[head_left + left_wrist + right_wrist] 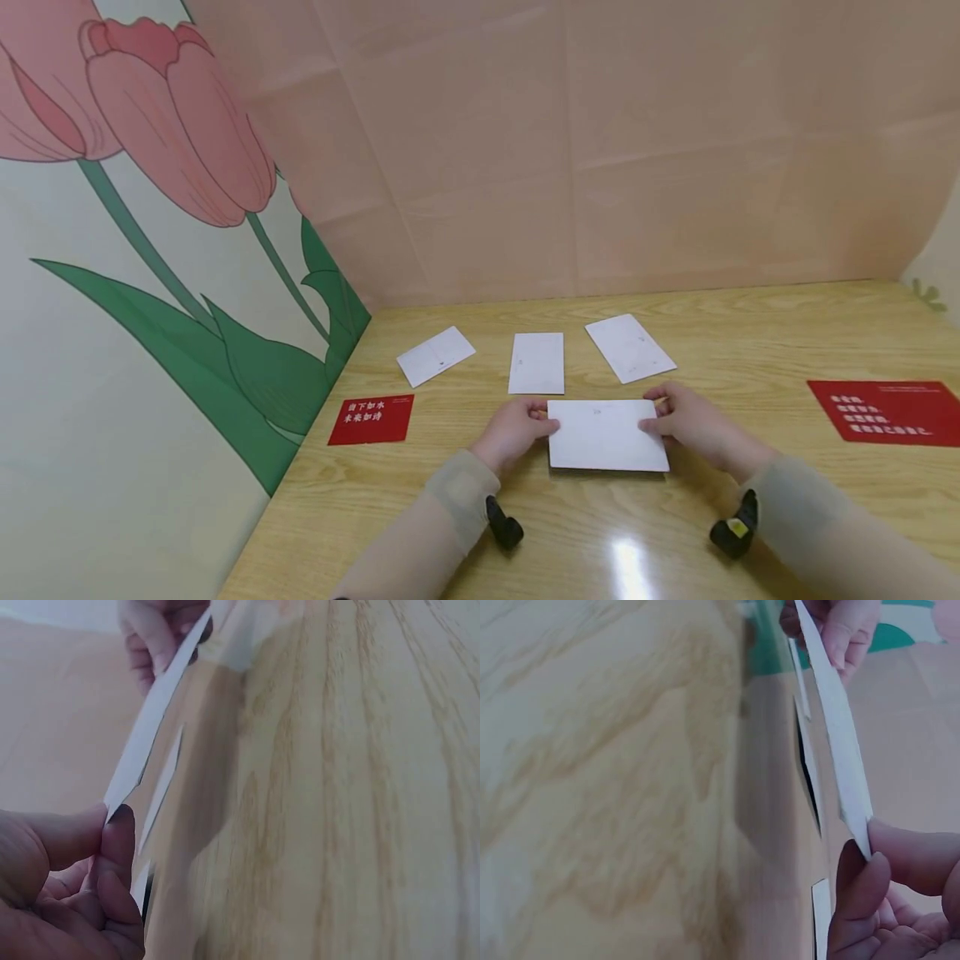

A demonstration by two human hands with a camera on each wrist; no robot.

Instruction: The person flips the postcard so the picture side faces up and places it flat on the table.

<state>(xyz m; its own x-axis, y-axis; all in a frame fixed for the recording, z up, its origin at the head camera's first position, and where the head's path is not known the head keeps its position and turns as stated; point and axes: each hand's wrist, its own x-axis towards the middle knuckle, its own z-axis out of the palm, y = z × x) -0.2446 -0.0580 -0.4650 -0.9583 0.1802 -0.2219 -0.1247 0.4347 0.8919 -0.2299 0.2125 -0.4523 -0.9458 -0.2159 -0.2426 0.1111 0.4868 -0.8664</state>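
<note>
A white card [607,437] with a small mark near its far edge is held up just above the wooden table. My left hand [517,433] pinches its left edge between thumb and fingers. On the opposite edge, my right hand [686,425] has the same kind of pinch. Seen nearly edge-on, the card [154,720] slants away from the left hand [67,881] in the left wrist view. In the right wrist view the right hand [900,892] grips the near end of the card [836,727].
Three white cards lie behind the hands: a left one [435,356], a middle one [536,364] and a right one [630,348]. Red cards with white writing lie at the left [371,419] and right [892,412] of the table [750,342]. A tulip-printed wall [187,350] borders the left.
</note>
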